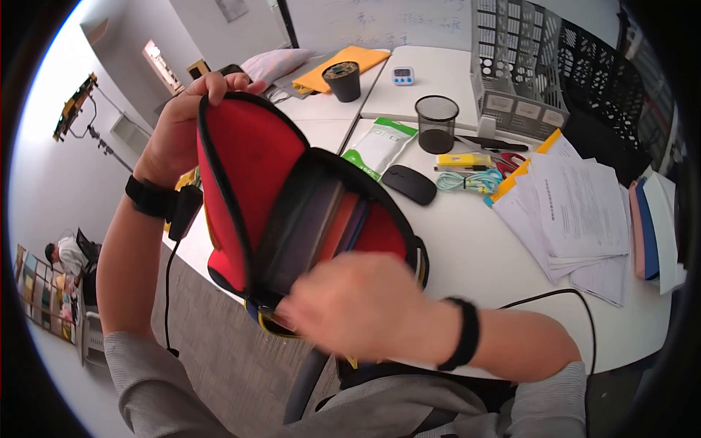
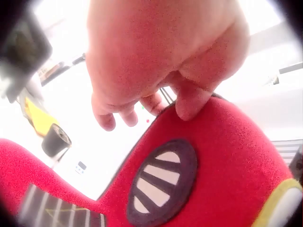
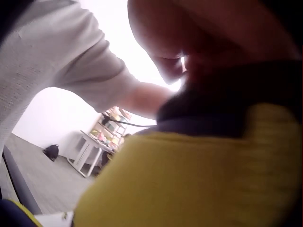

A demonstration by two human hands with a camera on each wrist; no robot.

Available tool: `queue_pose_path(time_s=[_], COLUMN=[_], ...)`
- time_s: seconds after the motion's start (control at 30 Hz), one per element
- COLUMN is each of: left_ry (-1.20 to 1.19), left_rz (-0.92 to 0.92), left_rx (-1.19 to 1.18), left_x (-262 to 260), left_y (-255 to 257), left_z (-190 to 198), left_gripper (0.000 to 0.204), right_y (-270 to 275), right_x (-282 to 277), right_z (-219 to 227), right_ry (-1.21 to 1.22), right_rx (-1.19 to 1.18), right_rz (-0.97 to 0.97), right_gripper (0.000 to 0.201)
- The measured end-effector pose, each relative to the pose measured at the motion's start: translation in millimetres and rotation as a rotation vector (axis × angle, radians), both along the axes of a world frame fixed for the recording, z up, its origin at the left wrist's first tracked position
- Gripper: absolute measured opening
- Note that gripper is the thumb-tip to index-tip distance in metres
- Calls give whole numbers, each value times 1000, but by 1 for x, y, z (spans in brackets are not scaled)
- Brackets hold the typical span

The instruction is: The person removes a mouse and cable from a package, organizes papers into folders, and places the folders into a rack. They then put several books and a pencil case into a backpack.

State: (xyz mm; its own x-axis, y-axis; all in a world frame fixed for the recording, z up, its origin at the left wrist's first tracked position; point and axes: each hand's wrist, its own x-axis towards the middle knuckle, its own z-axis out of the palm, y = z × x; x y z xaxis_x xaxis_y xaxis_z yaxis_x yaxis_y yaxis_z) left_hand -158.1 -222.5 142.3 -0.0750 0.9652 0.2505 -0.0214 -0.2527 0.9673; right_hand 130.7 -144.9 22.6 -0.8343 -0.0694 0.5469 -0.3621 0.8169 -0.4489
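Left hand point(image 1: 177, 123) pinches the top edge of the flap point(image 1: 250, 146), thumb against the red face in the left wrist view, other fingers loosely bent. Right hand point(image 1: 358, 303) is in front of the bag's mouth at its lower edge; blurred in the head view and dark in the wrist view, so cannot tell whether its fingers grip anything. Red bag point(image 1: 380, 232) gapes open at the table's near edge, in front of the person; books or folders point(image 1: 342, 223) (can't tell which) stand on edge inside.

Risks, my judgement: the flap hangs from a small pinch, so a slip would let it drop over the mouth and onto the right hand. The bag's support is mostly hidden; if little of it rests on the table point(image 1: 482, 270), a downward push could tip it toward the person and spill the contents. The mouse point(image 1: 409, 185) is just beside the rim, so a sideways swing might knock it. The cable point(image 1: 169, 292) hanging from the left wrist could snag on the bag.
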Motion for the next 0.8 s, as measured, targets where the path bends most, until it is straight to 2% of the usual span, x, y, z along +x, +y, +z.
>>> queue_pose_path(time_s=[0.03, 0.1, 0.17, 0.2, 0.23, 0.27, 0.3, 0.33, 0.37, 0.4, 0.43, 0.47, 0.5, 0.53, 0.57, 0.6, 0.67, 0.8], left_ry=[-5, 39, -32, -38, -47, -21, -28, 52, 135, 568, -33, 221, 343, 51, -243, -238, -323, -417], left_rz=[12, 123, 95, 113, 134, 24, 23, 186, 347, 152, 261, 414, 337, 345, 349, 329, 426, 393], left_rx=[1, -28, -26, -30, -33, -20, -20, -127, -231, -161, -316, -367, -580, -667, -751, -762, -768, -673], left_x=[-6, -18, -15, -9, -6, -15, -13, -6, 2, -29, -43, -28, -28, -22, -17, -14, -10, -11], left_y=[-6, -14, -15, -15, -17, -18, -22, -29, -35, -61, -76, -77, -74, -74, -72, -70, -72, -84], left_z=[-3, -10, -18, -21, -25, -32, -37, -43, -49, -70, -98, -109, -120, -125, -130, -132, -132, -140], left_gripper=[18, 15, 15, 17, 18, 10, 10, 15, 28, 46, 44, 44, 49, 53, 58, 58, 61, 59], right_y=[14, 43, 59, 68, 66, 64, 63, 62, 61, 60, 56, 50, 48, 54, 51, 54, 54, 40], right_x=[-4, -24, -34, -36, -36, -37, -38, -42, -48, -52, -54, -55, -53, -55, -60, -57, -49, -62], right_z=[-1, -19, -23, -18, -21, -26, -31, -37, -43, -44, -42, -42, -43, -63, -80, -96, -99, -96], right_ry=[-60, -351, -667, -966, -975, -981, -982, -983, -935, -875, -857, -793, -729, -744, -550, -533, -500, -425], right_rx=[-41, -509, -959, -1133, -1134, -1225, -1316, -1317, -1434, -1550, -1558, -1599, -1641, -1667, -1758, -1772, -1736, -1611], right_rz=[-34, -32, 6, -37, -41, -96, -153, -160, -128, -95, -105, -110, -116, 31, 346, 330, 297, 265], right_gripper=[28, 34, 42, 60, 60, 59, 58, 58, 54, 51, 51, 48, 46, 46, 41, 41, 40, 38])
